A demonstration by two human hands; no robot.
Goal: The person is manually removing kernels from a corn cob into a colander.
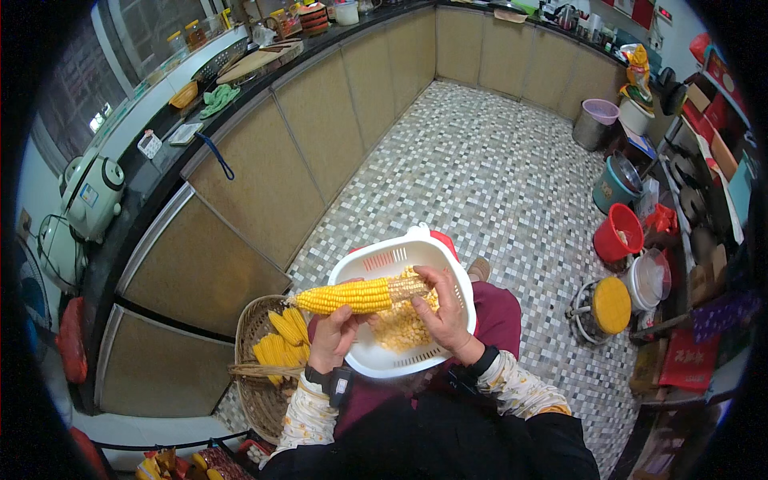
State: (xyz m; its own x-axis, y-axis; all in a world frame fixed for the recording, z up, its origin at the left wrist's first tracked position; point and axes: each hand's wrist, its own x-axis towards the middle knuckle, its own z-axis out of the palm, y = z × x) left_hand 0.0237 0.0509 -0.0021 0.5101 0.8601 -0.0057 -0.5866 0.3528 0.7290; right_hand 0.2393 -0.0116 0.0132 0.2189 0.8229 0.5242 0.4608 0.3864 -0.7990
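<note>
A yellow corn cob (345, 296) lies level above a white plastic basket (354, 264), its right end stripped of kernels. My left hand (336, 336) holds the cob from below, thumb on its near side. At the bare right end, my right hand (444, 312) has its thumb and fingers around the cob. Loose corn kernels (402, 333) cover much of the basket's bottom. The basket rests at my lap, with a red thing partly hidden beneath it.
A wicker basket (252, 396) with several corn cobs (279, 348) stands at my left, close to the cabinets (240, 240). At the right are a stool with a yellow seat (612, 305), a red bucket (618, 233) and a loaded shelf rack.
</note>
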